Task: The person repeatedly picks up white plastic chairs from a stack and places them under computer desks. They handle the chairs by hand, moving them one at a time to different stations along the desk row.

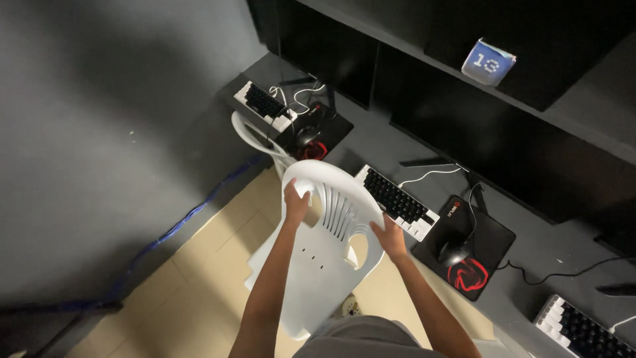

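Dim desk ahead; my left hand and right hand clasp the white plastic chair backrest evenly, steadying it.

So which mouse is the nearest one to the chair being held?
Start at the long dark desk on the right. Below the middle keyboard lies a black mouse pad with a red swirl. The black mouse on it is nearest the white chair; the other sits farther away.
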